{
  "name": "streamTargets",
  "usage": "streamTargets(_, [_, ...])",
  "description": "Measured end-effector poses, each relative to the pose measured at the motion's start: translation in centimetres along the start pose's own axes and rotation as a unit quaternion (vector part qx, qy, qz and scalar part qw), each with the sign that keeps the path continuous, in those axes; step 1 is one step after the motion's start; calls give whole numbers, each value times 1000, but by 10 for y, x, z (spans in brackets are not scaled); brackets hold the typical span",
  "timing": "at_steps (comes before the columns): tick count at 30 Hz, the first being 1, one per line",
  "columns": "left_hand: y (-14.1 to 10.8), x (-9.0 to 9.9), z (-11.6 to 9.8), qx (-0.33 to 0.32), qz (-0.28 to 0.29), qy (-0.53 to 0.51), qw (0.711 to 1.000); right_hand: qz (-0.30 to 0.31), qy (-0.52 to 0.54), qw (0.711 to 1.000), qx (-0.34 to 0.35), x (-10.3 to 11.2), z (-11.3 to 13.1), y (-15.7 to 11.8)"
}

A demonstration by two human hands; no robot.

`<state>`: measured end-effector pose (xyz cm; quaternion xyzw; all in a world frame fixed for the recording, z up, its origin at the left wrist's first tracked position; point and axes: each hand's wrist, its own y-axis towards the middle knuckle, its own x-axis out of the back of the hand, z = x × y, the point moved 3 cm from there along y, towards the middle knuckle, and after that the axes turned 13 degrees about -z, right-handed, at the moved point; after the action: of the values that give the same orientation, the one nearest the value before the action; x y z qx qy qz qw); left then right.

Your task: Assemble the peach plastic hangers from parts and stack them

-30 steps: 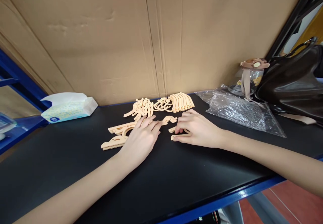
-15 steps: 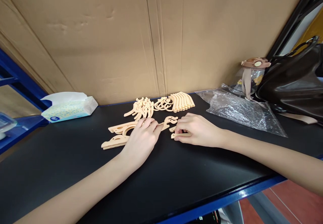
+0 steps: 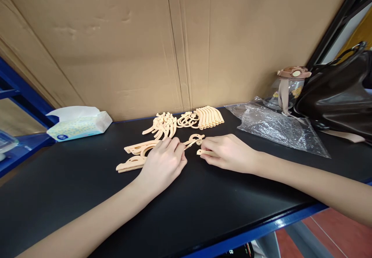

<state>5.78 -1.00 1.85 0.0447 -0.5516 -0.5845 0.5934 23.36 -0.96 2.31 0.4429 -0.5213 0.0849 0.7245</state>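
My left hand (image 3: 164,163) is closed on a beige folding-hanger piece (image 3: 191,143), whose far end sticks out to the right of my fingertips. My right hand (image 3: 232,153) pinches a beige hanger arm (image 3: 200,152) between thumb and fingers; most of it is hidden by the hand. The two held pieces come close together, but I cannot tell whether they touch. Just behind them lies a curved beige piece (image 3: 196,136). Left of my left hand, stacked hanger parts (image 3: 130,164) lie on the black table, partly covered by that hand.
At the back are a pile of curved pieces (image 3: 164,125), several hooks (image 3: 187,119) and a row of hanger arms (image 3: 209,117). A tissue pack (image 3: 81,124) is at left. Clear plastic wrapping (image 3: 276,124), a bottle (image 3: 293,87) and a dark bag (image 3: 337,95) are at right.
The piece in my left hand has tilted, now showing its narrow edge. My right hand has turned slightly, and its piece has shifted up a little.
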Motion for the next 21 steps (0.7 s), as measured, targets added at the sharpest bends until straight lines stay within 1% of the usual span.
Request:
streamTargets(3, [2, 6, -5, -3, -6, 12, 1000, -7, -2, 1000, 8, 2, 2, 1])
streamTargets(9, [1, 6, -5, 20, 45, 11, 999, 10, -8, 1000, 13, 0, 0, 2])
streamTargets(15, [0, 2, -4, 59, 122, -19, 991, 14, -3, 1000, 16, 1, 2, 1])
streamTargets(18, [0, 3, -4, 61, 166, -41, 983, 14, -24, 999, 28, 1, 3, 0])
streamTargets(21, [0, 3, -3, 57, 195, -49, 978, 2, -36, 999, 40, 0, 4, 0])
